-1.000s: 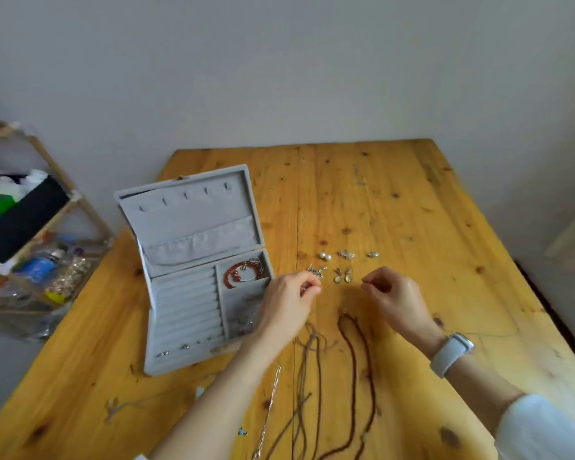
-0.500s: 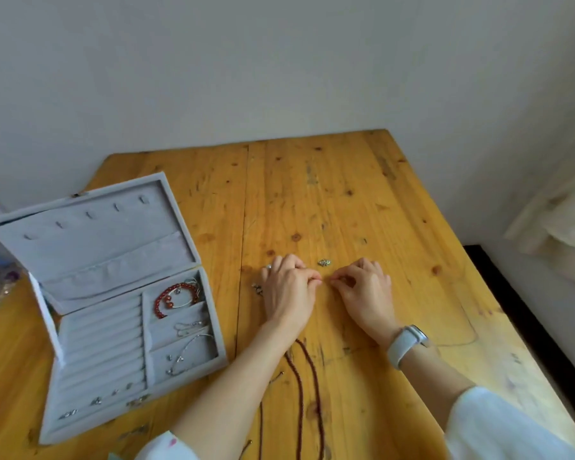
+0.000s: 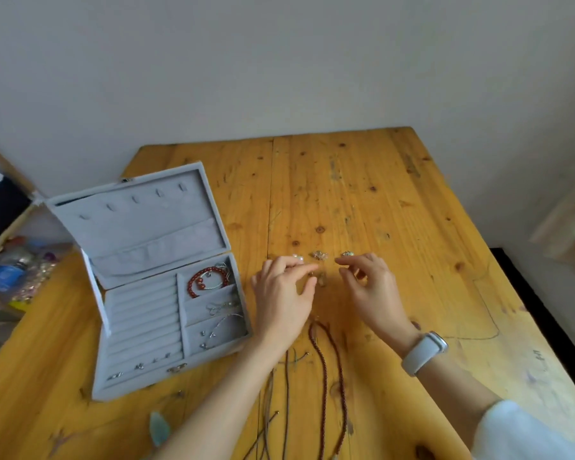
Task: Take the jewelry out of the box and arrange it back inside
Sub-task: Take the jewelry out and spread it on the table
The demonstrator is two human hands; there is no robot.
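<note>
Wooden tabletop (image 3: pixel 362 194), knotted yellow planks, fills the middle and lower frame against a pale wall.

Jewelry box (image 3: pixel 153 277), grey velvet, left of centre, lid raised and leaning back; the lid lining has a row of small hooks and a slack pocket. The base holds ring rolls on its left and three stacked compartments on its right.
- Upper compartment: red bead bracelet (image 3: pixel 204 281) with a thin silver piece beside it.
- Middle compartment: small silver items, too fine to identify.
- Lower compartment: a silver chain and small studs.
- Lowest ring rolls: a few small silver pieces (image 3: pixel 140 366).

Loose on the tabletop, centre of frame: a row of small earrings (image 3: pixel 320 255), with one more (image 3: pixel 348 253) just to its right, above the fingertips.

Lower centre: dark red beaded necklace (image 3: pixel 326 376) laid out in a long loop toward the bottom edge; thin brown cords (image 3: pixel 286 386) lie just left of it.

Left hand (image 3: pixel 284 293), palm down beside the box's right wall, thumb and forefinger pinched together at the earring row; whether it grips anything is hidden.

Right hand (image 3: pixel 370 287), fingers curled, thumb and forefinger nearly meeting; what they hold, if anything, is too small to tell. White smartwatch (image 3: pixel 424 353) on its wrist, white sleeve (image 3: pixel 525 433) at lower right.

Far left: a wooden rack (image 3: pixel 0 227) with bottles and clutter, blurred.
</note>
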